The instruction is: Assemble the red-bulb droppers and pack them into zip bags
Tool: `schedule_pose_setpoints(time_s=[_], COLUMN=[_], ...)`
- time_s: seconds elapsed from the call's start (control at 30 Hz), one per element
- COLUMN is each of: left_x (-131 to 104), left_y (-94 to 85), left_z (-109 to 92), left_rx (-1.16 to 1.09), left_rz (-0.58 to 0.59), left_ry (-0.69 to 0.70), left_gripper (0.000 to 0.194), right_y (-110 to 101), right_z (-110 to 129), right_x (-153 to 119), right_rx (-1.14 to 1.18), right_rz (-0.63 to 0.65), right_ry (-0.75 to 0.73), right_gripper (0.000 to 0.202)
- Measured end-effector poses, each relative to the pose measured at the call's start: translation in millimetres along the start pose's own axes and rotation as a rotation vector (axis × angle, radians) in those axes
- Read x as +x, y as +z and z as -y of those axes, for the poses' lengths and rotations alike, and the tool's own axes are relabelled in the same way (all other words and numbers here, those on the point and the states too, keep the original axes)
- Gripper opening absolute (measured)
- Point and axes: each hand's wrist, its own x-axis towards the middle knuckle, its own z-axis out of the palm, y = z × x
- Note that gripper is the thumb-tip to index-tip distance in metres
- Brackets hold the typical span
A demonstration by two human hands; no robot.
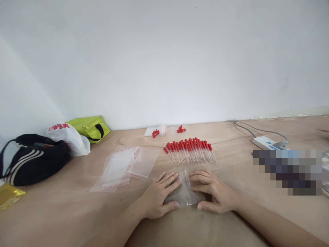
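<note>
Beyond the one dropper row (190, 147): two red clusters (155, 133). Left: one black bag (38, 163), one white bag (70, 140), one lime bag (88, 126). Right: one power strip (264, 142). Nearer: one clear zip bag (183, 192).

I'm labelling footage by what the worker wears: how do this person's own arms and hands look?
The left hand and right hand are ungloved, with no ring or watch visible. The left forearm and right forearm are uncovered as far as they show, with no sleeve in view; no cables or straps are visible on them.
</note>
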Motion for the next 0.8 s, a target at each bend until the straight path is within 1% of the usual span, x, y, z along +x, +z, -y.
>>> schedule_pose_setpoints(time_s=[0.1, 0.2, 0.37, 0.47, 0.57, 0.77, 0.8], left_x=[0, -1, -2, -1, -1, -8, -9], left_y=[1.1, 1.9, 1.9, 0.3, -2.6, -6.7, -6.8], left_z=[1, 2, 2, 2, 5, 7, 7], left_rx=[0.002, 0.005, -0.003, -0.019, -0.04, -0.085, -0.095], left_rz=[-0.006, -0.018, -0.026, -0.035, -0.038, -0.034, -0.042], left_ry=[0.007, 0.018, 0.025, 0.032, 0.024, -0.051, -0.063], left_gripper=[0.064, 0.066, 0.066, 0.064, 0.063, 0.049, 0.047], right_y=[0, 0, -3, -4, -3, 5, 5], right_z=[1, 4, 10, 8, 3, -7, -7], right_x=[2, 4, 9, 12, 11, 4, 3], right_rx=[0.034, 0.058, 0.029, 0.01, 0.025, 0.124, 0.127], right_rz=[0.038, 0.09, 0.206, 0.237, 0.221, 0.058, 0.047], right_ry=[-0.01, -0.037, -0.043, -0.052, 0.0, 0.098, 0.111], right_gripper=[0.045, 0.051, 0.056, 0.056, 0.058, 0.069, 0.069])
